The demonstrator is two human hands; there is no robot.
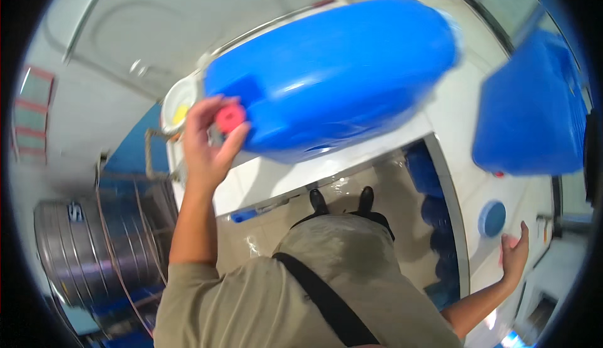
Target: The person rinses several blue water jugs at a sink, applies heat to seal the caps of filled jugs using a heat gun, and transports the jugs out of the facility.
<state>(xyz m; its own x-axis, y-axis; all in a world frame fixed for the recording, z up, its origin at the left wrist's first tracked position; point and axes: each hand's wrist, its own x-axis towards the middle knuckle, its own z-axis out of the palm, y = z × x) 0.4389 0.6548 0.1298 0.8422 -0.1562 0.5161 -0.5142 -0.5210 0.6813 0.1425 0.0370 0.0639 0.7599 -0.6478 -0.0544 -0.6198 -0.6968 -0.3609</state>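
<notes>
A large blue plastic water jug (pixel 330 74) lies on its side on the white tiled counter (pixel 245 180). At its left end is a round red cap (pixel 230 118). My left hand (pixel 207 145) has its thumb and fingers around this cap, which looks to be at the jug's mouth. On the right, my right hand (pixel 516 256) is over the side counter with its index finger raised. Beside its thumb shows a pink patch, partly hidden, and I cannot tell whether the hand grips it. A round blue-topped container (pixel 492 219) stands just beyond that hand.
Another blue jug (pixel 527 112) stands on the right counter. A white bowl (pixel 178 103) with something yellow in it is at the left. Blue bottles (pixel 435 211) are under the counter. At lower left lies a ribbed steel tank (pixel 94 254). The tiled floor (pixel 264 235) looks wet.
</notes>
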